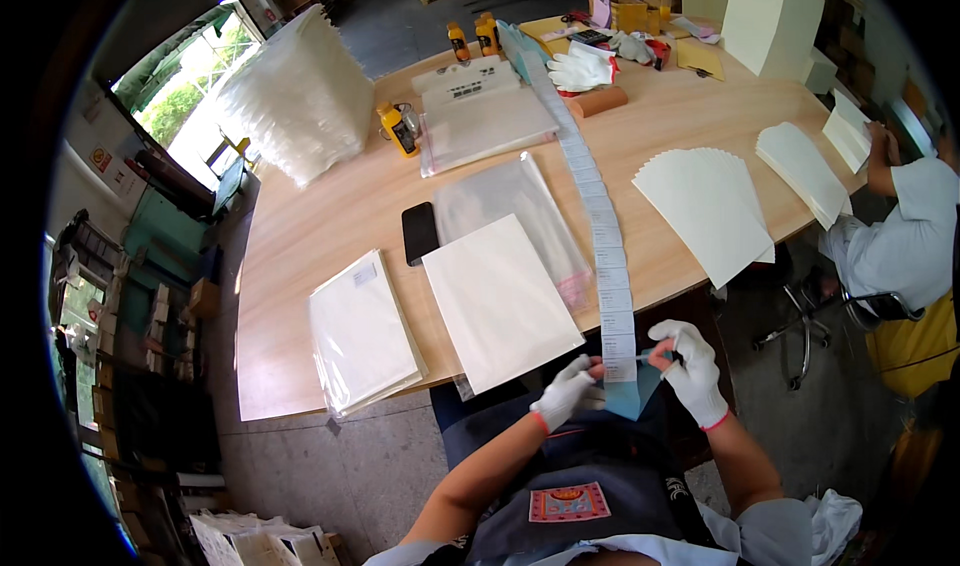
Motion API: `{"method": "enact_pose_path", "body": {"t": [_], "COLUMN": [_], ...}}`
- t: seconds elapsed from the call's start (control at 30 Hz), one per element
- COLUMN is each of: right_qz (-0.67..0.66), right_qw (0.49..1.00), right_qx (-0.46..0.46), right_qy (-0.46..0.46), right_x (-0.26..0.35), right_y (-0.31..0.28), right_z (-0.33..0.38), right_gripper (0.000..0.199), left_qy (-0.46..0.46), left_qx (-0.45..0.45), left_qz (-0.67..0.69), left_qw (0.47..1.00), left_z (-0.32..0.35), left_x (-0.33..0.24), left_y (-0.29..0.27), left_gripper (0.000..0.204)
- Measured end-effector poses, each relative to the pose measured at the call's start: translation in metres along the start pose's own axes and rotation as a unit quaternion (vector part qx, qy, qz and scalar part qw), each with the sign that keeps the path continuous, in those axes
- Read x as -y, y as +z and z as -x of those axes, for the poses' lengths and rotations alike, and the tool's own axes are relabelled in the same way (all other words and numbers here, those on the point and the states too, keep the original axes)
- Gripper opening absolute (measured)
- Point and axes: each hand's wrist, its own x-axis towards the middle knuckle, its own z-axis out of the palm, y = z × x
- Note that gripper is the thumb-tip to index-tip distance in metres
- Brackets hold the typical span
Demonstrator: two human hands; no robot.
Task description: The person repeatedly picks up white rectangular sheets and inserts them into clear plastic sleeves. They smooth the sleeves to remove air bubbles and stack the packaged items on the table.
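Both my hands wear white gloves with red cuffs. My left hand pinches the near end of a long strip of white labels on blue backing that runs across the wooden table. My right hand grips the blue backing end of the same strip beside the last label. Just left of my hands a cream sheet in a clear bag lies at the table's near edge. Further left sits a stack of bagged sheets.
A black phone, empty clear bags, yellow bottles, spare gloves and a tall pile of clear bags are on the table. Stacks of cream sheets lie at right, where another person sits.
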Motion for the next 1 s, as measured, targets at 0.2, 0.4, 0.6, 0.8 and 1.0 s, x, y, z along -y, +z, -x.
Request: {"method": "enact_pose_path", "body": {"t": [0.2, 0.4, 0.6, 0.8, 1.0], "right_qz": [-0.135, -0.166, 0.026, 0.049, 0.259], "right_qw": [0.952, 0.919, 0.962, 0.997, 0.939], "right_qx": [0.205, 0.287, 0.214, 0.033, 0.213], "right_qy": [0.184, 0.213, 0.167, 0.059, 0.079], "right_x": [-0.006, -0.052, -0.058, -0.058, -0.001], "right_y": [0.065, 0.158, 0.198, 0.209, 0.113], "right_z": [-0.041, -0.106, -0.153, -0.134, -0.073], "right_gripper": [0.007, 0.010, 0.008, 0.007, 0.022], "left_qy": [0.243, 0.139, 0.135, 0.125, 0.205], "left_qx": [-0.188, -0.198, -0.233, -0.210, -0.203], "left_qz": [0.327, 0.192, 0.184, 0.177, 0.118], "left_qw": [0.894, 0.951, 0.945, 0.954, 0.950], "left_z": [0.067, 0.141, 0.151, 0.151, 0.162], "left_x": [0.014, 0.050, 0.040, 0.037, 0.017], "left_y": [-0.117, -0.126, -0.104, -0.106, -0.094], "left_gripper": [0.006, 0.004, 0.013, 0.010, 0.032]}}
